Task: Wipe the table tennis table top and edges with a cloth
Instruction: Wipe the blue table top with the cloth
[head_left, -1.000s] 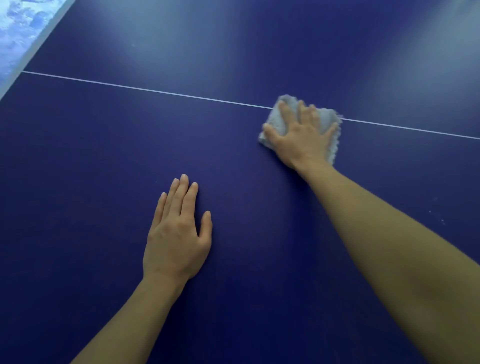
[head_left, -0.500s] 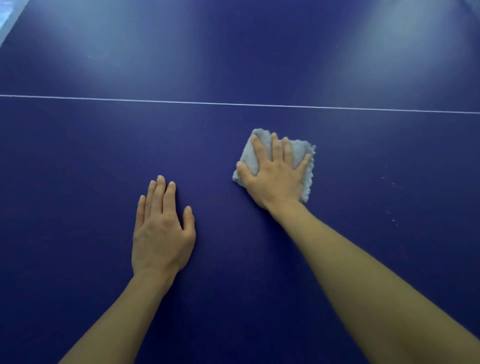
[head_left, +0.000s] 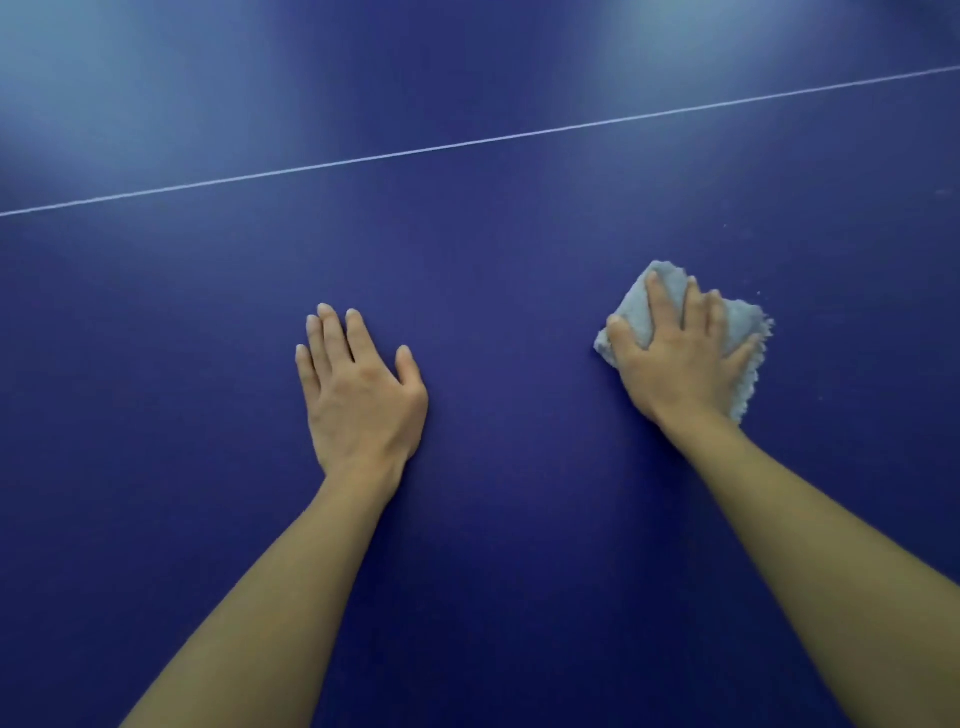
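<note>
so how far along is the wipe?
Done: cannot tell; the blue top shows no clear wiped zone. In hand: right hand presses the cloth on the top, on the near side of the white line; left hand rests flat. Left: pale specks beyond the cloth, the area past the line, and the edges, which are out of view.
</note>
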